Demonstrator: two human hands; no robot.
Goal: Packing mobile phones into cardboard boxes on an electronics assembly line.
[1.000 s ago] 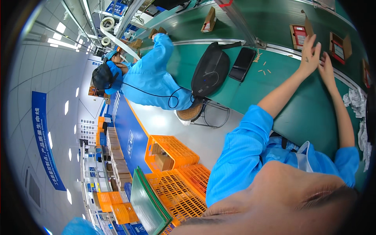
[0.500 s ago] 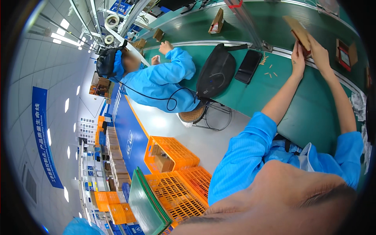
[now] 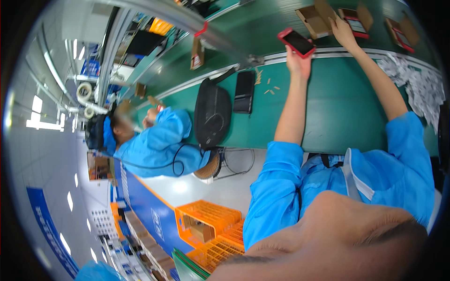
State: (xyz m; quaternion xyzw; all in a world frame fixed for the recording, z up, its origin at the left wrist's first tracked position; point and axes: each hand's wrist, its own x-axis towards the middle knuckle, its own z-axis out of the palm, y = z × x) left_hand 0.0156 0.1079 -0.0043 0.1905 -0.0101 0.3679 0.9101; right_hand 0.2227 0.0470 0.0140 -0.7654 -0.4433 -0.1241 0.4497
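Observation:
My left hand (image 3: 299,63) grips a handheld device (image 3: 297,42) with a red case and a dark screen, held up over the near rail of the green belt. My right hand (image 3: 344,33) is at the raised flap of an open brown cardboard box (image 3: 311,22), its fingertips on the flap edge. That box rests on the belt just beyond the device. Right of it stands another open box (image 3: 358,23) with a red device inside, close to my right wrist. A third open box (image 3: 402,35) with a red device lies farther right.
On the green table (image 3: 342,103) lie a black bag (image 3: 212,112), a black phone-like wallet (image 3: 244,91) and several small tan sticks (image 3: 269,89). Crumpled white paper (image 3: 415,82) lies at right. A co-worker in blue (image 3: 159,140) sits at left. Orange crates (image 3: 206,220) stand on the floor.
The box held in both hands is now on the belt, open. My left hand now holds the red-cased device apart from it. The view has swung right.

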